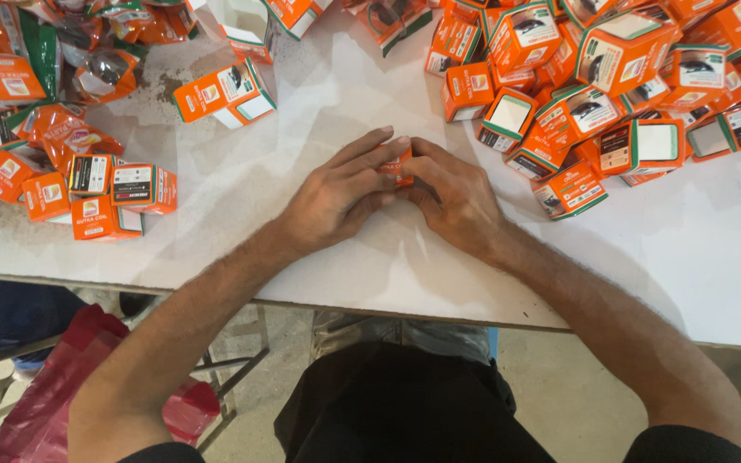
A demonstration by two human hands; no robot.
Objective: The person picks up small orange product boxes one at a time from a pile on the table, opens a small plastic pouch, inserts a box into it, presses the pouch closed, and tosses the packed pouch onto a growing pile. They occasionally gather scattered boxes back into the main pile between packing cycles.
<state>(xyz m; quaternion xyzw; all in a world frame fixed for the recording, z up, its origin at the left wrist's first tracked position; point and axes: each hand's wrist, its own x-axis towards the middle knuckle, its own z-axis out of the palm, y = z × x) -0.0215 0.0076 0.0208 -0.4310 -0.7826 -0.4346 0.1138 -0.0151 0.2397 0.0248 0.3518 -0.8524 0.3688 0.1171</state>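
Item: small orange box, held at mid counter, white surface, near its front edge. Left hand and right hand met around it; both grips closed on the box, fingers curled over its sides, so most of it was hidden. Only an orange strip showed btwn the fingertips.

Right of hands: large heap of orange boxes, w/ green-and-white trim, several tilted or stacked, nearest ones just beside the right wrist.

Left of hands: smaller group of closed boxes lying flat, well apart from left hand.

Far left top: crumpled orange wrappers.

Above left hand: one single box on its side, apart from both piles.

Under counter, left: red bag on floor.
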